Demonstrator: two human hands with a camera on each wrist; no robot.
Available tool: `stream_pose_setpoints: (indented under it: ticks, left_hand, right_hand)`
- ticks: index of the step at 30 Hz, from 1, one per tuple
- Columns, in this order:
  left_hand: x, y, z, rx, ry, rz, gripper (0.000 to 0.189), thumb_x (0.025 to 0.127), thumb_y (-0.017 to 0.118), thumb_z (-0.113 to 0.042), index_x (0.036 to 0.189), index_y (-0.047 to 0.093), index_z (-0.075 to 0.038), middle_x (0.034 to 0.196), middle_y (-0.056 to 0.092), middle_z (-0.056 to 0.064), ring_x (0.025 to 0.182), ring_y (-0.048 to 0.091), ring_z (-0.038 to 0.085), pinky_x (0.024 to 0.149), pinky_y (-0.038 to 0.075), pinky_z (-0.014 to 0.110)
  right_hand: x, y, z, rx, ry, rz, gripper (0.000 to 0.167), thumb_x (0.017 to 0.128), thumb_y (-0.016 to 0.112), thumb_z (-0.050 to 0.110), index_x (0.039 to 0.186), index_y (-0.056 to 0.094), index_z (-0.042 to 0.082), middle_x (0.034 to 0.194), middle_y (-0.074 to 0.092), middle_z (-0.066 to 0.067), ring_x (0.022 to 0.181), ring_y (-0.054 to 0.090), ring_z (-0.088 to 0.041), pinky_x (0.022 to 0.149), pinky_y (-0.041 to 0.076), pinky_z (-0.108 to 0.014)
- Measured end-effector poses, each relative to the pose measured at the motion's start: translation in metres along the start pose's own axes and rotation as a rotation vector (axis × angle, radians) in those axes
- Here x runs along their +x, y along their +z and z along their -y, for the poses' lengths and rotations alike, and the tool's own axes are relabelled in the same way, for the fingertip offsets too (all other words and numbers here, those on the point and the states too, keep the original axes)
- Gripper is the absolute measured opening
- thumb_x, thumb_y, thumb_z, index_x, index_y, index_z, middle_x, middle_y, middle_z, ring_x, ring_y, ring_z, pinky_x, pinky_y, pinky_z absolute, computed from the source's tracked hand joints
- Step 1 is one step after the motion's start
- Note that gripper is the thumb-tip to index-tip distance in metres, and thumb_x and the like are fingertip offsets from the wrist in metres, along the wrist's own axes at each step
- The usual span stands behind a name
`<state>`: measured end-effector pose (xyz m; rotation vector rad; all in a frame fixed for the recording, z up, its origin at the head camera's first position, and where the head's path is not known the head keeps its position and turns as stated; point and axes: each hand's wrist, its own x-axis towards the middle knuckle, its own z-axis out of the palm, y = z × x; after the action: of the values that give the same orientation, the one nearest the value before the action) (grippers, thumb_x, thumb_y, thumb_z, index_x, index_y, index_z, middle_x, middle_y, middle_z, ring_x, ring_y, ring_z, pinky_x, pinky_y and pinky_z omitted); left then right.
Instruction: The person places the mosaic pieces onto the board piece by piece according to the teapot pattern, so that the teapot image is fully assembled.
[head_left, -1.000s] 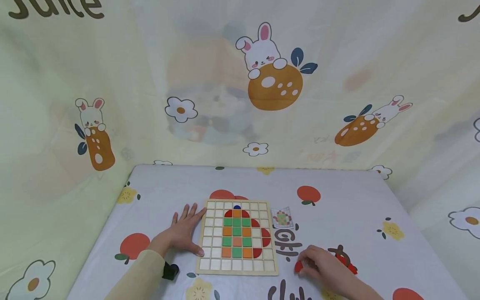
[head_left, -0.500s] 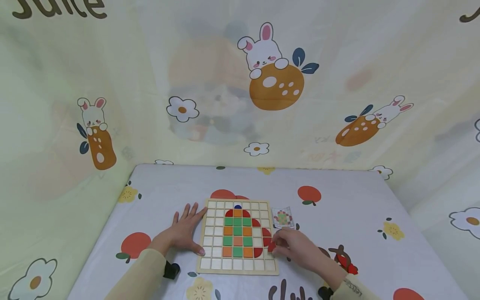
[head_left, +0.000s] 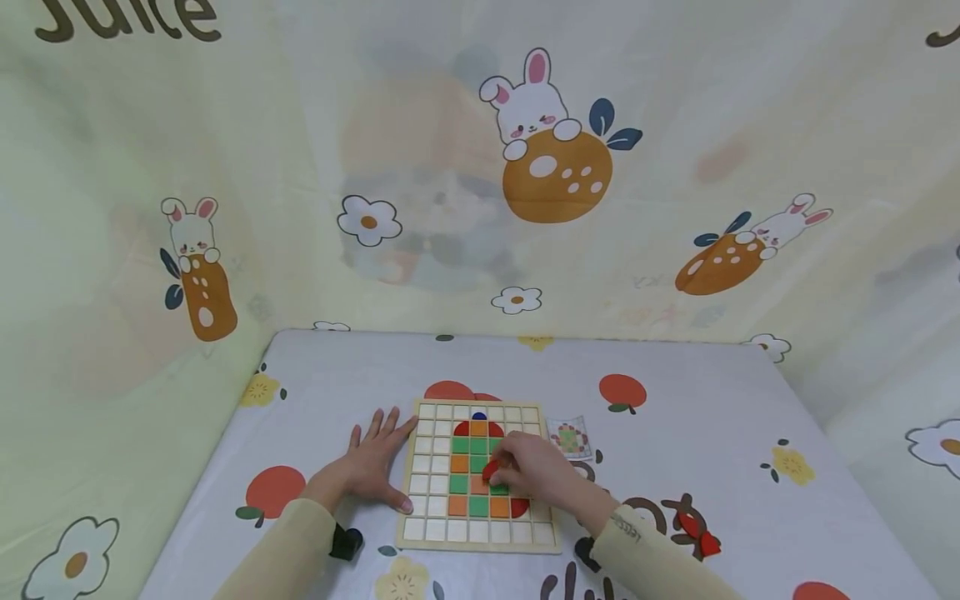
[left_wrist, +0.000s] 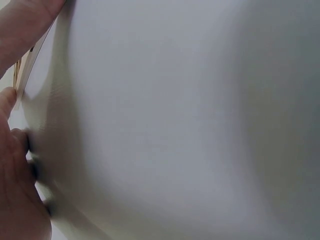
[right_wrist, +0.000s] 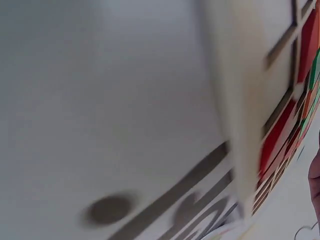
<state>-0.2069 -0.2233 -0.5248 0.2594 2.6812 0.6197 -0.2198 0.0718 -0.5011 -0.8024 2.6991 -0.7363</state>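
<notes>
A pale wooden grid board lies on the table, with green, orange, red and blue pieces in its cells. Along its left side, my left hand rests with fingers spread, thumb and forefinger at the rim. My right hand is over the board and pinches a small red piece with a rounded edge, above the coloured middle cells. It hides several cells on the right. In the right wrist view, the board's edge and red pieces in cells show; the held piece does not.
A small picture card with a coloured grid pattern lies right of the board. Loose red pieces lie on the printed cloth farther right. A patterned curtain hangs behind the table.
My right hand has carried the red piece leftward and forward, from the cloth right of the board to over its middle. The left hand has stayed at the board's left side.
</notes>
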Motion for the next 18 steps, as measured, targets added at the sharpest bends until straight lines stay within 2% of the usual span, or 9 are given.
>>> stream_pose_setpoints:
  ticks: [6, 10, 14, 18]
  left_hand:
    - [0.0, -0.001, -0.003, -0.009, -0.003, 0.006, 0.13, 0.06, 0.096, -0.051, 0.164, 0.023, -0.021, 0.173, 0.009, 0.016, 0.16, -0.003, 0.043, 0.124, -0.001, 0.07]
    - [0.001, -0.001, -0.001, -0.015, 0.004, 0.013, 0.13, 0.06, 0.095, -0.051, 0.164, 0.023, -0.02, 0.173, 0.009, 0.017, 0.159, -0.003, 0.044, 0.124, -0.003, 0.07]
    - [0.001, 0.0, 0.001, -0.018, 0.009, 0.023, 0.131, 0.061, 0.094, -0.053, 0.164, 0.021, -0.022, 0.173, 0.006, 0.017, 0.159, -0.006, 0.043, 0.123, -0.005, 0.07]
    - [0.001, -0.001, 0.001, -0.016, 0.01, 0.016, 0.131, 0.061, 0.095, -0.053, 0.164, 0.022, -0.021, 0.173, 0.007, 0.018, 0.159, -0.005, 0.045, 0.123, -0.004, 0.071]
  right_hand:
    - [0.019, 0.005, 0.012, -0.035, -0.017, 0.034, 0.024, 0.091, 0.079, 0.031, 0.102, 0.073, 0.01, 0.081, 0.057, 0.006, 0.075, 0.048, -0.012, 0.067, 0.042, -0.025]
    - [0.031, 0.007, 0.02, -0.045, -0.036, 0.061, 0.025, 0.09, 0.079, 0.032, 0.101, 0.073, 0.011, 0.081, 0.06, 0.006, 0.073, 0.049, -0.01, 0.067, 0.044, -0.024]
    - [0.043, 0.009, 0.03, -0.064, -0.067, 0.078, 0.021, 0.089, 0.08, 0.03, 0.094, 0.071, 0.012, 0.077, 0.061, 0.006, 0.067, 0.048, -0.007, 0.063, 0.044, -0.022]
    - [0.055, 0.012, 0.043, -0.096, -0.048, 0.112, 0.022, 0.089, 0.08, 0.033, 0.094, 0.072, 0.013, 0.077, 0.059, 0.009, 0.066, 0.049, -0.006, 0.06, 0.043, -0.02]
